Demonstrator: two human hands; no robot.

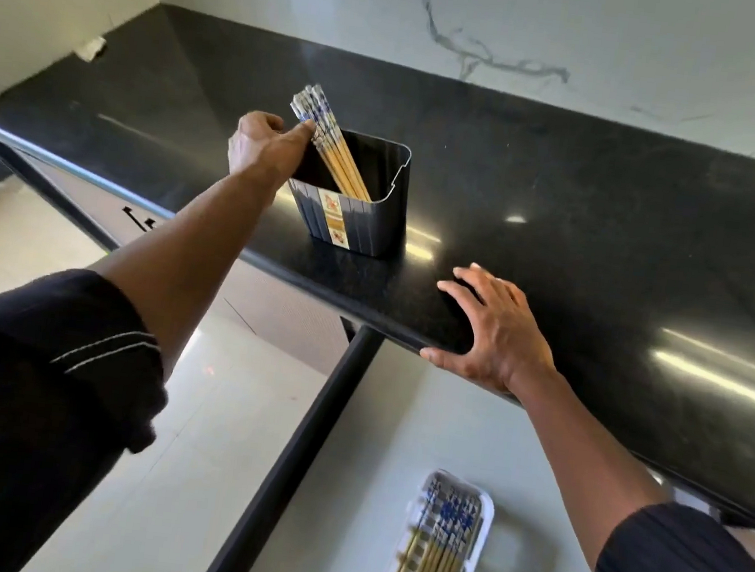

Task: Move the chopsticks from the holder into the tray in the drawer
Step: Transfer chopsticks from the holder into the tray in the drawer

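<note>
The left grip (265,141) meets the chopsticks (334,154) leaning in the dark holder (373,224) on the counter (610,209), thumb against the bundle, fingers curled; whether it has hold of them I cannot tell. The right grip (497,332) lies spread and empty on the counter's front edge, and below it more chopsticks (433,565) lie in the white tray (488,510) in the drawer (536,445).

One holder (360,220); one tray (486,521); two chopstick bundles (330,144) (sticks uncountable).
</note>
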